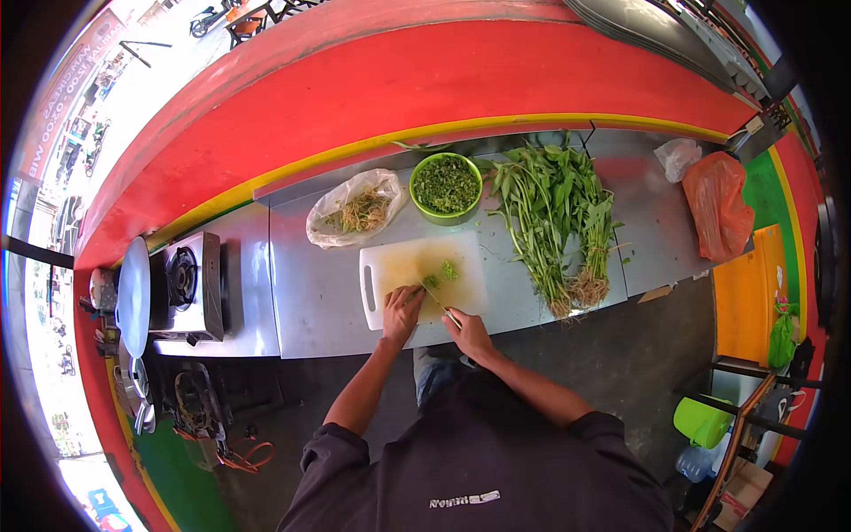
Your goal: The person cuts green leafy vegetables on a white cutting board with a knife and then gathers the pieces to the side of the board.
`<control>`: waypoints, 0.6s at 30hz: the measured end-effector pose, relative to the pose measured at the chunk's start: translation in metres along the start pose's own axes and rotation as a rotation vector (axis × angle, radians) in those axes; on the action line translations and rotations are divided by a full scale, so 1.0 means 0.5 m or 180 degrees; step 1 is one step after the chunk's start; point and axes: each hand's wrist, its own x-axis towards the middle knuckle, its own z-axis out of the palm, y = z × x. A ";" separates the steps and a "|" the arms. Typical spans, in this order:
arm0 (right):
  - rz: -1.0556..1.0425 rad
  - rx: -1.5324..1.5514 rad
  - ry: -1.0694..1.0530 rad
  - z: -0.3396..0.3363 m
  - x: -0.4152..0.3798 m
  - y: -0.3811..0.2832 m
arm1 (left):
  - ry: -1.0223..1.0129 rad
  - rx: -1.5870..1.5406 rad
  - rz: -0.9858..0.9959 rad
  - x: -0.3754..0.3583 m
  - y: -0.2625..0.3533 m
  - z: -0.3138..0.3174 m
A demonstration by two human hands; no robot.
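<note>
A white cutting board [474, 253] lies on the metal counter in front of me. My left hand [402, 312] is on its near side, fingers curled and pressed together over a small bunch of leafy greens [431, 282], mostly hidden by the fingers. My right hand [469, 335] grips a kitchen knife [434, 297] at the board's near edge; its blade slants up and left to the greens beside my left fingertips. A few bright green cut pieces [448, 269] lie just beyond the blade.
A green bowl [448, 216] of chopped greens and a plastic bag [330, 236] of root trimmings stand behind the board. Large bundles of leafy stems [550, 204] lie to the right. A gas stove [186, 284] is at left, an orange plastic bag [716, 208] at far right.
</note>
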 end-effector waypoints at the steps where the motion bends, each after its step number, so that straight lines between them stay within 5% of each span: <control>1: -0.0217 -0.0071 0.0115 -0.001 0.000 0.002 | 0.0021 -0.0062 -0.0012 -0.002 -0.001 0.005; 18: 0.0226 -0.0318 -0.0158 0.007 0.020 -0.001 | 0.0153 -0.0327 -0.0214 0.005 0.002 0.015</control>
